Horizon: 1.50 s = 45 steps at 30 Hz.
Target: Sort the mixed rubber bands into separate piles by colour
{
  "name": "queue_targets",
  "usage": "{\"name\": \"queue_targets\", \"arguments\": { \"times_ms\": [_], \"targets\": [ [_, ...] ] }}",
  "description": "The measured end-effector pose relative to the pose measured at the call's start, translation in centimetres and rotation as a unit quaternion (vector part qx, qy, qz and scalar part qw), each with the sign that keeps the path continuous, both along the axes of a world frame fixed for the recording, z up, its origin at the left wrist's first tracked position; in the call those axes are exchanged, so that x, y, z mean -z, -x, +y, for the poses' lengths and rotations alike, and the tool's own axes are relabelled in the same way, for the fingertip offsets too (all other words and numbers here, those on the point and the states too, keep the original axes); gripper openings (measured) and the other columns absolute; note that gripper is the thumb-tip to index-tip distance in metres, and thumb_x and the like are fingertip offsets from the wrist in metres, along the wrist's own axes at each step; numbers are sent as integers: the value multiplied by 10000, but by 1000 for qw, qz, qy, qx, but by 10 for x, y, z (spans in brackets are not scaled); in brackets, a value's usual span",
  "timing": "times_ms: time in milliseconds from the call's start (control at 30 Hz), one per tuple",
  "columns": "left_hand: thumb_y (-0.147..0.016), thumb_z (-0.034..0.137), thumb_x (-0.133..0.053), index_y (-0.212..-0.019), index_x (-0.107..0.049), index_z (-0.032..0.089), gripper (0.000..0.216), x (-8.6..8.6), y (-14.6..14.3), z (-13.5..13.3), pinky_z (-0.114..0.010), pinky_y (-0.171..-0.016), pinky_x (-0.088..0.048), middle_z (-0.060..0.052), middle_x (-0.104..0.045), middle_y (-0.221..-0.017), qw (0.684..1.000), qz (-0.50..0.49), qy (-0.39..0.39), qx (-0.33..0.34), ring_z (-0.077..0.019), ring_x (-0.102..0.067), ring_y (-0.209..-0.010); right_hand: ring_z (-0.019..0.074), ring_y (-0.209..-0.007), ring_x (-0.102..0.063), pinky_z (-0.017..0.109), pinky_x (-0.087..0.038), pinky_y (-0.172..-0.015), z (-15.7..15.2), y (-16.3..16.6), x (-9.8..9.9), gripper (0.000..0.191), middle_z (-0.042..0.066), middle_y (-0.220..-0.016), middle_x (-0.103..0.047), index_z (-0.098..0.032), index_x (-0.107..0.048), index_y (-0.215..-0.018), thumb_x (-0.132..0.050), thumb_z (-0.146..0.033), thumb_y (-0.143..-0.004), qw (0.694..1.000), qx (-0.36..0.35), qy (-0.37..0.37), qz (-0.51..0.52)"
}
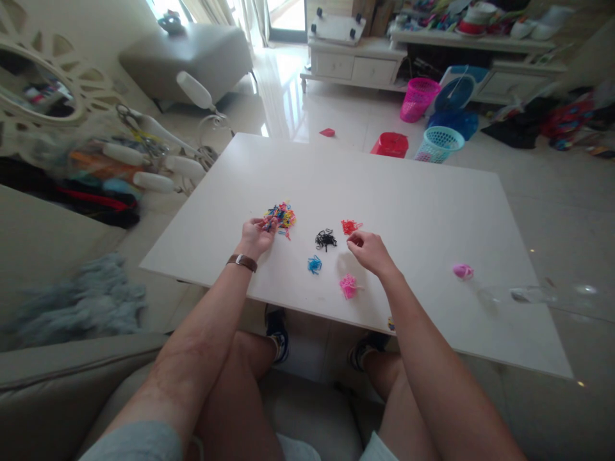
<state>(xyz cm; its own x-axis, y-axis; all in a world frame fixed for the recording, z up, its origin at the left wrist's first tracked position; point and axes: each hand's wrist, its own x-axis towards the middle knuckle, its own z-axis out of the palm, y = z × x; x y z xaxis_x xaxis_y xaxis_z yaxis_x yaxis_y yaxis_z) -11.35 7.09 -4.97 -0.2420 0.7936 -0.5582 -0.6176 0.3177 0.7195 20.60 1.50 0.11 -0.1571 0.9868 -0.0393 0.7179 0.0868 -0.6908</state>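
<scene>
A mixed pile of small coloured bands (pixel 283 216) lies on the white table (pixel 432 211). My left hand (pixel 257 235) rests at the pile's near edge with fingers curled into it. My right hand (pixel 369 251) is pinched, fingertips just below a small red pile (pixel 350 226); what the pinch holds is too small to name. Between the hands sit a black pile (pixel 325 239) and a blue pile (pixel 314 264). A pink pile (pixel 348 285) lies near my right wrist, and another pink clump (pixel 463 271) lies further right.
A clear plastic bag (pixel 538 296) lies at the table's right. On the floor beyond stand a red tub (pixel 390 145), a pink basket (pixel 419 98) and a teal basket (pixel 438 143). A sofa edge (pixel 72 365) is at my left, and my knees are under the table.
</scene>
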Motion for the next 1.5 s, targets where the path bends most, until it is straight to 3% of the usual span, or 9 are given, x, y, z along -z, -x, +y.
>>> {"name": "queue_targets", "arguments": {
  "times_ms": [233,433,600,733,867,1000,1133,1367,1500],
  "targets": [
    [-813,-5,-481,-848,-598,141,191,0,-4,-1,-257,-838,-622,-123,-689,-937,1000,-8,-3,10,-178,-717,-969,156,-729,-646,262,-444,-706,-1,1,0,120,31,-784,-734,-189,-716,-787,-600,-173,-813,1000,-16,11,-6],
    [-786,26,-655,-880,-608,136,152,9,-9,0,-253,-829,-584,-81,-687,-863,980,190,-16,-61,-127,-709,-820,159,-729,-643,264,-442,-708,-2,1,1,119,33,-789,-735,-193,-712,-793,-598,-171,-816,999,-27,15,-16],
    [-801,202,-652,-979,-668,141,190,12,2,2,-272,-724,-560,-72,-705,-874,943,332,-3,-30,-153,-689,-776,158,-727,-643,263,-442,-703,-2,0,2,118,33,-796,-739,-195,-712,-793,-600,-173,-819,999,-34,15,-23],
    [-792,225,-615,-1006,-722,145,252,10,9,-1,-300,-794,-543,-103,-736,-960,886,462,-35,10,-197,-692,-881,158,-732,-645,260,-442,-705,-2,0,2,122,33,-797,-740,-195,-714,-790,-599,-170,-822,999,-40,15,-22],
    [-748,186,-653,-914,-766,173,202,6,4,-7,-334,-887,-514,-93,-727,-967,780,608,-84,118,-217,-676,-906,157,-722,-641,259,-437,-699,-2,0,2,128,32,-779,-732,-192,-718,-794,-597,-170,-826,999,-44,19,-24],
    [-760,171,-648,-883,-795,203,194,10,-7,-11,-348,-903,-505,-88,-685,-1014,688,651,-159,279,-213,-643,-883,158,-717,-637,261,-434,-699,-3,0,1,133,36,-781,-733,-189,-727,-806,-597,-166,-829,998,-49,19,-30],
    [-774,159,-641,-851,-790,224,180,16,-10,-15,-366,-926,-489,-94,-659,-1039,636,676,-173,330,-245,-625,-967,156,-710,-636,260,-433,-697,-4,0,0,133,34,-770,-728,-189,-728,-802,-601,-161,-827,998,-50,17,-30],
    [-809,158,-617,-754,-694,208,107,23,-13,-15,-390,-926,-467,-110,-657,-1018,639,691,-146,305,-281,-608,-1034,155,-703,-640,256,-440,-688,-3,-2,2,135,34,-767,-730,-191,-724,-800,-596,-164,-829,998,-55,17,-29],
    [-836,151,-593,-781,-658,202,99,10,-23,-11,-399,-985,-446,-112,-690,-1015,661,671,-182,283,-275,-607,-1073,159,-709,-645,264,-447,-696,-3,-2,3,135,35,-768,-729,-190,-721,-793,-594,-160,-825,998,-52,7,-26]
  ]
}}
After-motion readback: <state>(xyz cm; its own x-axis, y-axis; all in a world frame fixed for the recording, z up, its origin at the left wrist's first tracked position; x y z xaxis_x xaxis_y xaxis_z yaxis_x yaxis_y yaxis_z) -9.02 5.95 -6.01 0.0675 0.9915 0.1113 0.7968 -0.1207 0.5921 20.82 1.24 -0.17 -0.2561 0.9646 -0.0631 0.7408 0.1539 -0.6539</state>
